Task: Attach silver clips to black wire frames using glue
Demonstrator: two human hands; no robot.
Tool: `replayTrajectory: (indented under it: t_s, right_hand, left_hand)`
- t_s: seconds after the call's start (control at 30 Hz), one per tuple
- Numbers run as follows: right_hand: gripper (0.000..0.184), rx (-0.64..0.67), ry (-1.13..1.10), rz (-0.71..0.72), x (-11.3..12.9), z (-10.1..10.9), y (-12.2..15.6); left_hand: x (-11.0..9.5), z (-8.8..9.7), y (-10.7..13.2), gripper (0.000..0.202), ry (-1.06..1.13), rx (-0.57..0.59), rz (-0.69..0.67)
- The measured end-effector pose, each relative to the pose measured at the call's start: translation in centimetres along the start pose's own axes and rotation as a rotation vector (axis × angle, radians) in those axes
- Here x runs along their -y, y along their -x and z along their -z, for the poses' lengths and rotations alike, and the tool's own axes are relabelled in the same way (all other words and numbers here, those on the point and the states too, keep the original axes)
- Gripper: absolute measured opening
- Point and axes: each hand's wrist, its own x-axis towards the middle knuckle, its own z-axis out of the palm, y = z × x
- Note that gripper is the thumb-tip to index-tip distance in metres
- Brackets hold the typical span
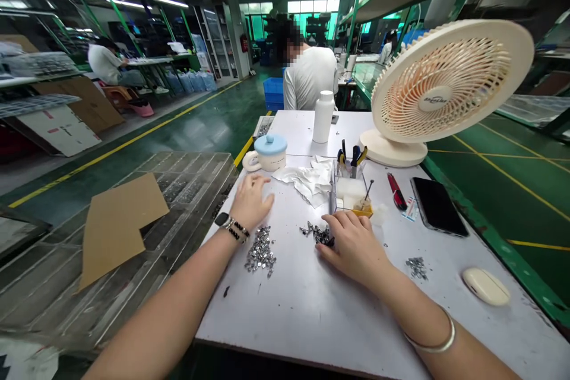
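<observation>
My left hand (250, 202) lies flat on the white table (312, 309), fingers stretched out, holding nothing; a dark watch is on its wrist. Just below it is a pile of small shiny metal parts (260, 254). My right hand (354, 244) rests palm down with its fingers curled over a darker heap of small metal parts (317, 231); what the fingertips hold, if anything, is hidden. A smaller heap of parts (417, 266) lies right of that hand.
A clear tool box (351, 193), a crumpled white cloth (309, 181), a blue-lidded mug (269, 153), a white bottle (323, 117), a desk fan (439, 89), a phone (439, 206), a red pen (396, 191) and a white mouse-like object (485, 286) are on the table. Clear trays with cardboard (118, 222) sit left. A person (309, 74) sits ahead.
</observation>
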Motion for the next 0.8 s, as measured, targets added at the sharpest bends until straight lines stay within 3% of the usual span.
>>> replayTrajectory:
  t_s: [0.17,0.3,0.47,0.6,0.7,0.8]
  right_hand:
    - [0.017,-0.065,-0.031,-0.021,-0.5,0.7,-0.2]
    - [0.022,-0.161,-0.138,-0.041,-2.3,1.8,-0.6]
    - [0.025,-0.173,-0.423,-0.048,-2.5,2.6,-0.6]
    - [0.025,-0.022,-0.786,-0.109,-0.1,2.0,-0.4]
    - [0.026,0.088,-1.039,-0.217,1.3,1.6,-0.2]
    - [0.028,0.131,-1.180,-0.323,1.8,1.5,-0.4]
  left_hand:
    - [3.5,2.3,-2.5,0.027,-0.281,-0.005,0.125]
    - [3.4,2.1,-2.6,0.026,-0.268,0.021,0.094]
    - [0.3,0.4,-0.2,0.025,0.043,0.040,-0.141]
    - [-2.3,-2.1,3.7,0.023,0.409,0.194,-0.362]
    - [-3.1,-3.3,5.9,0.020,0.587,0.230,-0.389]
    - [-3.2,-3.6,6.5,0.018,0.681,0.246,-0.351]
